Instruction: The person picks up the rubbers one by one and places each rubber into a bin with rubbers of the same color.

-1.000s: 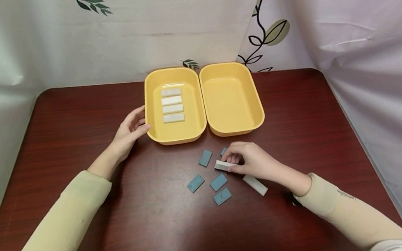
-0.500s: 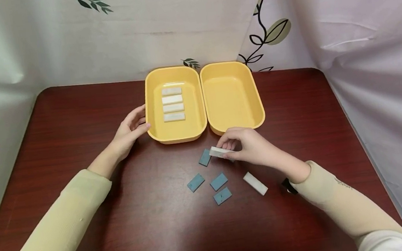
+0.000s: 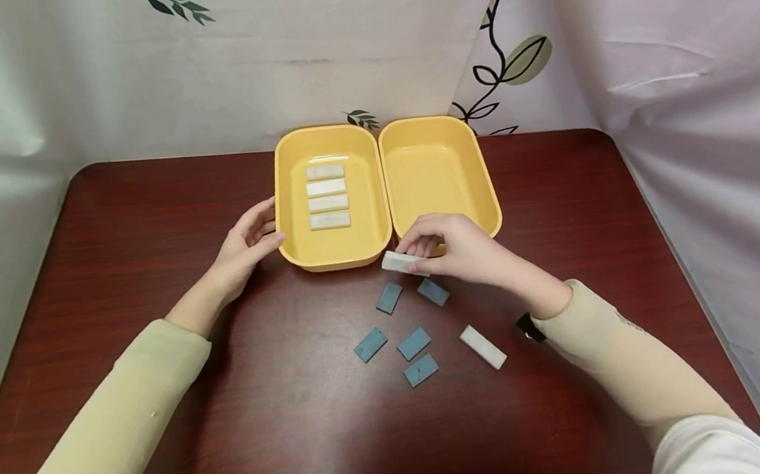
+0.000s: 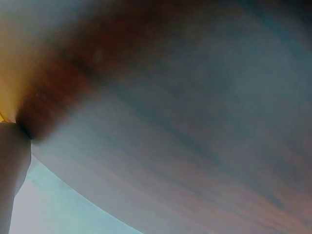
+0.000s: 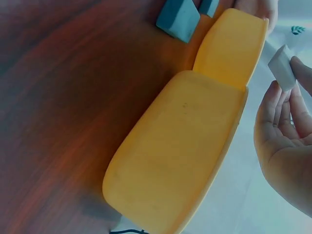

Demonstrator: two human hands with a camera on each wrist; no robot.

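Observation:
My right hand [image 3: 455, 248] pinches a white rectangular block [image 3: 397, 262] between thumb and fingers, raised at the near edge of the right yellow tray [image 3: 492, 205]. In the right wrist view the block [image 5: 282, 68] shows beyond the tray's rim. My left hand [image 3: 241, 251] holds the left yellow tray [image 3: 284, 240] by its left side, thumb at the rim and fingertips hidden against the outer wall. Inside that tray, several white blocks [image 3: 328, 204] lie in a neat column. The left wrist view is mostly blurred, with a finger [image 4: 12, 161] at its left edge.
Several blue-grey blocks [image 3: 414, 343] lie scattered on the dark red table [image 3: 290, 435] before the trays. Another white block [image 3: 482, 346] rests to their right. A patterned curtain [image 3: 302, 50] hangs behind the table.
My right hand has lifted the white block and carried it forward to the trays' near edge, uncovering a blue-grey block on the table. The left hand stays at its tray.

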